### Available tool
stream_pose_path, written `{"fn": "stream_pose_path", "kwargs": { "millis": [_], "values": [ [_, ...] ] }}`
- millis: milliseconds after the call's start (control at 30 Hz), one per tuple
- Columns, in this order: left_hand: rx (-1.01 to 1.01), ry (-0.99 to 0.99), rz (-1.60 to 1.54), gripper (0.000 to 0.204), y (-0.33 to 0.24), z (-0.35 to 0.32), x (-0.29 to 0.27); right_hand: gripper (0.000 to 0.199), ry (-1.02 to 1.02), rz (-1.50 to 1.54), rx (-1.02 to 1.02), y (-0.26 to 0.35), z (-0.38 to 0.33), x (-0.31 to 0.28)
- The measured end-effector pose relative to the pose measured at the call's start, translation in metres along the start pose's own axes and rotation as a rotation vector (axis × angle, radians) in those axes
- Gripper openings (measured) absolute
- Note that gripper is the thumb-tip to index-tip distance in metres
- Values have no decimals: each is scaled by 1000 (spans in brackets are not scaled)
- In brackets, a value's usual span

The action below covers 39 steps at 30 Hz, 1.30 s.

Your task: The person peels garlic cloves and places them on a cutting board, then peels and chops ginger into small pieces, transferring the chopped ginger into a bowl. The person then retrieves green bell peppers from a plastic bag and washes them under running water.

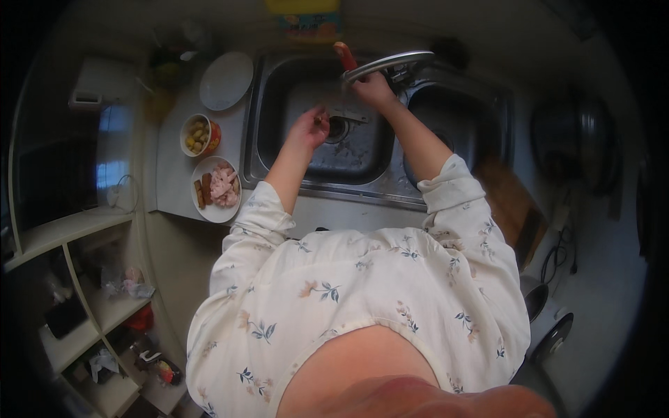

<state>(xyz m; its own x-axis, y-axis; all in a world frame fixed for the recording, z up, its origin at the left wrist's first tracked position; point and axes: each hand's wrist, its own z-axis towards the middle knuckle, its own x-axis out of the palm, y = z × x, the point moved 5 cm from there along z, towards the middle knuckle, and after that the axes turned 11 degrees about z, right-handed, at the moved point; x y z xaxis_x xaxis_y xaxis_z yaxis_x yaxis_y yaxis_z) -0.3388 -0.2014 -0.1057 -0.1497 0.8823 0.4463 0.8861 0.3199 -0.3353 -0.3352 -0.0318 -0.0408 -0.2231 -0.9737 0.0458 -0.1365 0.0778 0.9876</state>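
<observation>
In the head view, you have a red-orange, carrot-like piece (343,56) up by the far rim of the left sink basin (362,171), its free end sticking out past the metal faucet spout (390,64). It is probably light and stiff, and slippery if wet; take hold round its thicker part, away from the tip. Your right hand (375,90) looks closed round its near end, though the spout crosses in front and hides part of the grip.

Your left hand (310,127) hangs over the basin with its fingers curled inward. Something small and dark shows at the fingertips, but you cannot tell from here whether they pinch it or stand apart. Just beside them, near the drain (339,130), is a flat metal strip (350,116), perhaps a blade; whether you touch it is unclear. If it is one, keep your fingers off its edge.

On the bench (167,188) to your left stand a white plate (226,81), a red-sided tub of yellowish pieces (199,136) and a plate of pink meat and brown sticks (216,189).
</observation>
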Motion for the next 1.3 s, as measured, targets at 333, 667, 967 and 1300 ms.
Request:
{"fn": "stream_pose_path", "kwargs": {
  "millis": [333, 667, 967, 1300],
  "values": [
    [86, 380, 91, 17, -5, -8, 95, 24, -198, -762, -263, 22, 18, -50],
    [373, 294, 756, 11, -14, -21, 92, 22, -120, -937, -587, 21, -60, -55],
    [763, -37, 1706, 20, -8, 17, 18, 23, 107, -973, -124, 48, -143, -104],
    [780, -27, 1739, 24, 66, -7, -41, 41, -675, -304, -444, 300, -64, -286]
  ]
}}
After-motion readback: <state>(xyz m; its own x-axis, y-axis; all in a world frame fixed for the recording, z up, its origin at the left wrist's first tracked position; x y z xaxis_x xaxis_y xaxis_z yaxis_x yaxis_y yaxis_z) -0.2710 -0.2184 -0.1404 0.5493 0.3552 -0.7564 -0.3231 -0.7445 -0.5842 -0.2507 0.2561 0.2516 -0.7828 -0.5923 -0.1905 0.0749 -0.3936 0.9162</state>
